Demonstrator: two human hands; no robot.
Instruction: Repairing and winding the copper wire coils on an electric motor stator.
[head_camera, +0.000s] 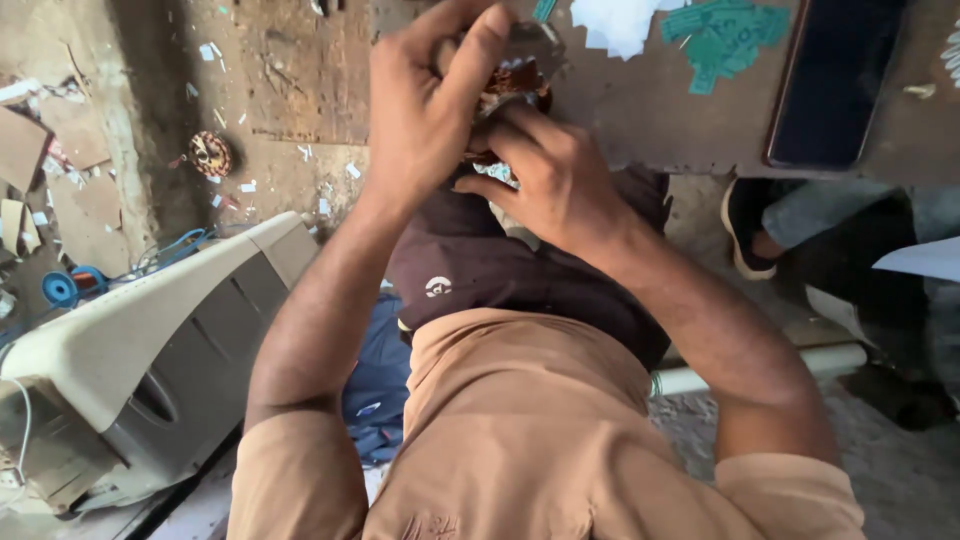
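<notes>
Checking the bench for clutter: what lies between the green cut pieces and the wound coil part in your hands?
In the head view, white paper scraps lie on the bench between the green pieces and the coil part.

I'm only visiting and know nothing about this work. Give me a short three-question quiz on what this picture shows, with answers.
1. True or false: both hands are on the copper-wound coil part.
2. Which flat dark thing lies on the worktop at upper right? A) a phone B) a plate C) a book
3. Fill in: on the floor at left lies a second round ____ part.

Key
1. True: the left hand and the right hand both grip the copper-wound coil part.
2. A: a phone lies on the worktop, beside green scraps.
3. Coil: the small round coil lies on the floor.
</notes>
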